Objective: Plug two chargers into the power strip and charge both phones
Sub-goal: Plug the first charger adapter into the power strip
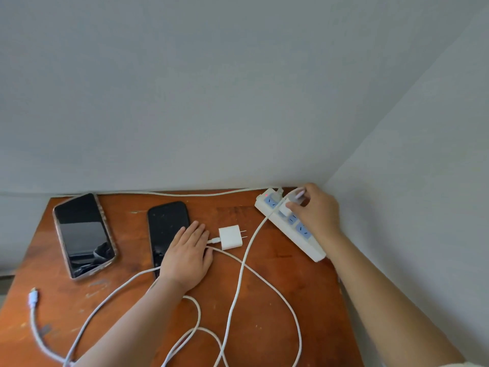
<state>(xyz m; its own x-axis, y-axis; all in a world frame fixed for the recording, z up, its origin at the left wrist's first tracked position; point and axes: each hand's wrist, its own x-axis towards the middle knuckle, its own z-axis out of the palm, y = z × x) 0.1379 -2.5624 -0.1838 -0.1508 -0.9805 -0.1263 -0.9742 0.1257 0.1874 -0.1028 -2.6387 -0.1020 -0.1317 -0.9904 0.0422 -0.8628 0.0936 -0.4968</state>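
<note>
Two phones on a worn orange-brown table [264, 287] set into a grey wall corner: left phone [84, 234] in a pale case near the far left edge, dark phone [165, 229] just right of it, both screen-up and dark. Left hand [186, 256] flat and released, palm down, fingers together, covering the near right part of the dark phone and resting across a white cable [264, 276]. Just beyond those fingertips, a loose white charger [230, 237] on its side, prongs aimed right, unplugged, short cable end seated in its left face. White power strip [291, 225] lying diagonally at the far right corner, blue socket faces up, small red light at its far end, own lead running left along the wall. Right hand [315, 207] over the strip's far half, thumb and fingers pinched on a second white charger [285, 209] sitting at a socket; cannot tell whether fully pressed in. Second cable [242, 263] dropping from that charger toward the near edge, crossing the first one. Near left edge, a free cable tip [33, 299] lying apart from both phones.
</note>
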